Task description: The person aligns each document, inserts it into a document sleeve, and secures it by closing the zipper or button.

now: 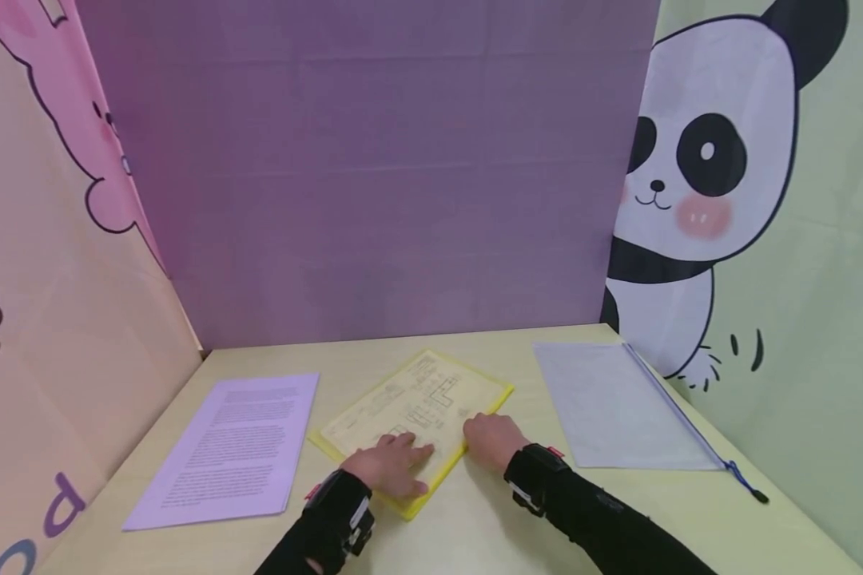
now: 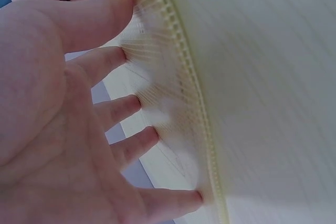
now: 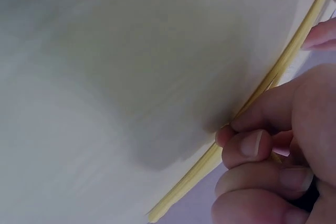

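A yellow mesh zipper pouch [image 1: 431, 399] lies at a slant in the middle of the table, with a printed sheet showing through it. My left hand [image 1: 391, 465] rests on its near part. In the left wrist view, spread fingers [image 2: 131, 106] press the mesh beside the zipper [image 2: 184, 56]. My right hand [image 1: 495, 441] is at the pouch's right edge. Curled fingers [image 3: 247, 145] there pinch the zippered edge [image 3: 273, 80], seen in the right wrist view; the zipper's pull is hidden by them.
Printed lilac sheets [image 1: 237, 447] lie on the table to the left. A pale, translucent zipper pouch [image 1: 611, 407] lies to the right, its blue zipper ending in a cord with a dark tip [image 1: 758, 496]. A purple panel [image 1: 395, 176] stands behind the table [image 1: 460, 551].
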Available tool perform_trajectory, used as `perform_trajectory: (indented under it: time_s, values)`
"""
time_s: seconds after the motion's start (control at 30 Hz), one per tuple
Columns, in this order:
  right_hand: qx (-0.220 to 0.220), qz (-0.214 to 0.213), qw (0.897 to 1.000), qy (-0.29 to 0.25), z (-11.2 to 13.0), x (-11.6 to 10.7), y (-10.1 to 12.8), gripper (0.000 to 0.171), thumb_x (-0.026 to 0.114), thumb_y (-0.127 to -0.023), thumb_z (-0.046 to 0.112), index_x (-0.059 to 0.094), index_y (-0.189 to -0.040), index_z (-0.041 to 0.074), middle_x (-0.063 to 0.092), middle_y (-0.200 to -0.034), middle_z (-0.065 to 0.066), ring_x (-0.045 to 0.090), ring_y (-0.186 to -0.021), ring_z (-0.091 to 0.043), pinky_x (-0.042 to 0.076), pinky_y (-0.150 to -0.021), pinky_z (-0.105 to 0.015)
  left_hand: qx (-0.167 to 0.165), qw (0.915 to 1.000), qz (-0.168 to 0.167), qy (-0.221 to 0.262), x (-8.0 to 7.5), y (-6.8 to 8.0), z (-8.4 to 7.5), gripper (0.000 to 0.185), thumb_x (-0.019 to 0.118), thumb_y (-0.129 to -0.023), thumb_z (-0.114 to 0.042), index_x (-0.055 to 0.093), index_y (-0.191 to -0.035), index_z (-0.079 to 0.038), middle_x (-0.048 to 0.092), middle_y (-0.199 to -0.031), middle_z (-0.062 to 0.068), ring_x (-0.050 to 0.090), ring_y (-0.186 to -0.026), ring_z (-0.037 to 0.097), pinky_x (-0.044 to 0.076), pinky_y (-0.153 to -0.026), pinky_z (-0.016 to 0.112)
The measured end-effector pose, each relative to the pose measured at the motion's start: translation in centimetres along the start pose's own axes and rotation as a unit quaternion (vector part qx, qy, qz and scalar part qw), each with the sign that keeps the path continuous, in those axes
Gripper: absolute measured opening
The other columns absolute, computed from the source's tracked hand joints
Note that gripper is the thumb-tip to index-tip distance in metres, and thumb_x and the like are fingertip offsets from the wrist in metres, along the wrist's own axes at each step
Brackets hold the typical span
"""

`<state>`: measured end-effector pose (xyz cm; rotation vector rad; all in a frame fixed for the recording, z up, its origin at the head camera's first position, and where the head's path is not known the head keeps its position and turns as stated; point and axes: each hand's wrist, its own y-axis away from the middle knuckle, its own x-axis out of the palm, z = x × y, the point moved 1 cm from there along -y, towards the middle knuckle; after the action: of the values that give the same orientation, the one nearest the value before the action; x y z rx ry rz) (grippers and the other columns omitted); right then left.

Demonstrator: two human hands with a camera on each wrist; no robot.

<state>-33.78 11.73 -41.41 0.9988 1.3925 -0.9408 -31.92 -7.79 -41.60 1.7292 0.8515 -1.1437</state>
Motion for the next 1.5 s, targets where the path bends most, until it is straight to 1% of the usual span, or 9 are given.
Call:
perform_trajectory:
  time_s: [0.2, 0.47, 0.67, 0.77, 0.97, 1.17, 1.3, 1.4, 1.5]
  values:
    - [0.003, -0.003, 1.0, 0.004, 0.1, 0.0, -0.3, 0.017, 0.067, -0.098, 0.017, 0.063, -0.085, 0.007, 0.054, -0.074, -0.005, 0.05, -0.065, -0.022, 0.051, -0.066, -0.037, 0.0, 1.0, 0.0, -0.004, -0.2, 0.3, -0.2, 0.064, 0.069, -0.092, -0.05, 0.048, -0.152, -0.038, 0.037, -0.161, 0.006, 0.033, -0.146, 0.035, 0.034, -0.104, 0.074]
    - [0.004, -0.029, 0.999, 0.019, -0.3, 0.6, -1.7, 0.016, 0.067, -0.094, 0.013, 0.061, -0.081, 0.006, 0.057, -0.074, -0.008, 0.058, -0.068, -0.026, 0.055, -0.068, -0.043, -0.023, 0.9996, 0.001, -0.019, -1.3, 1.5, -1.7, 0.063, 0.061, -0.096, -0.056, 0.046, -0.154, -0.035, 0.037, -0.16, 0.007, 0.033, -0.145, 0.037, 0.028, -0.105, 0.078]
    - [-0.001, -0.034, 0.999, 0.037, -0.5, 0.8, -2.4, 0.017, 0.067, -0.094, 0.013, 0.062, -0.079, 0.006, 0.058, -0.073, -0.008, 0.061, -0.069, -0.027, 0.056, -0.068, -0.044, -0.039, 0.9988, 0.002, -0.03, -1.3, 1.5, -2.3, 0.055, 0.057, -0.101, -0.049, 0.046, -0.153, -0.035, 0.04, -0.158, 0.006, 0.036, -0.143, 0.036, 0.032, -0.105, 0.075]
    - [0.006, -0.021, 0.999, 0.03, -0.6, 0.6, -2.7, 0.015, 0.067, -0.095, 0.014, 0.064, -0.081, 0.007, 0.059, -0.074, -0.008, 0.06, -0.069, -0.026, 0.056, -0.069, -0.044, -0.032, 0.9986, 0.002, -0.042, -1.0, 1.1, -2.3, 0.055, 0.06, -0.1, -0.046, 0.047, -0.153, -0.037, 0.043, -0.155, 0.007, 0.04, -0.137, 0.035, 0.033, -0.106, 0.072]
    - [0.018, -0.007, 1.0, 0.011, -0.9, 0.3, -3.0, 0.01, 0.07, -0.091, 0.014, 0.066, -0.084, 0.008, 0.06, -0.075, -0.007, 0.056, -0.066, -0.025, 0.055, -0.067, -0.044, -0.009, 0.998, -0.001, -0.063, -0.9, 0.0, -1.5, 0.064, 0.075, -0.087, -0.047, 0.054, -0.147, -0.042, 0.052, -0.143, 0.005, 0.046, -0.125, 0.031, 0.037, -0.105, 0.063]
    - [0.012, -0.032, 0.999, 0.021, -1.6, 0.6, -2.9, 0.01, 0.069, -0.09, 0.011, 0.065, -0.082, 0.007, 0.06, -0.072, -0.008, 0.058, -0.063, -0.025, 0.056, -0.064, -0.045, 0.006, 0.9993, -0.013, -0.035, -1.9, 1.0, -1.8, 0.084, 0.08, -0.08, -0.057, 0.048, -0.153, -0.03, 0.051, -0.144, 0.008, 0.046, -0.127, 0.034, 0.039, -0.104, 0.064]
    - [0.01, -0.031, 0.999, 0.003, -2.0, 0.4, -2.8, 0.007, 0.068, -0.089, 0.009, 0.065, -0.083, 0.007, 0.059, -0.073, -0.008, 0.056, -0.063, -0.024, 0.054, -0.064, -0.045, -0.005, 0.9995, -0.029, -0.008, -1.7, 1.3, -1.2, 0.096, 0.077, -0.076, -0.068, 0.045, -0.155, -0.023, 0.041, -0.154, 0.017, 0.036, -0.14, 0.042, 0.026, -0.111, 0.072]
    - [0.01, -0.031, 0.999, 0.0, -2.1, 0.3, -2.8, 0.004, 0.066, -0.089, 0.007, 0.066, -0.085, 0.008, 0.059, -0.074, -0.008, 0.056, -0.065, -0.024, 0.054, -0.065, -0.045, -0.023, 0.9989, -0.028, 0.03, -1.4, 1.3, -0.5, 0.089, 0.068, -0.083, -0.071, 0.044, -0.156, -0.024, 0.031, -0.163, 0.018, 0.023, -0.149, 0.046, 0.015, -0.114, 0.074]
    - [0.012, -0.032, 0.999, 0.003, -2.1, 0.1, -2.8, 0.005, 0.067, -0.09, 0.007, 0.067, -0.086, 0.008, 0.059, -0.074, -0.007, 0.055, -0.066, -0.024, 0.054, -0.066, -0.044, -0.04, 0.9971, -0.032, 0.057, -1.2, 1.2, 0.0, 0.078, 0.059, -0.092, -0.066, 0.045, -0.155, -0.024, 0.028, -0.165, 0.017, 0.019, -0.151, 0.045, 0.013, -0.115, 0.073]
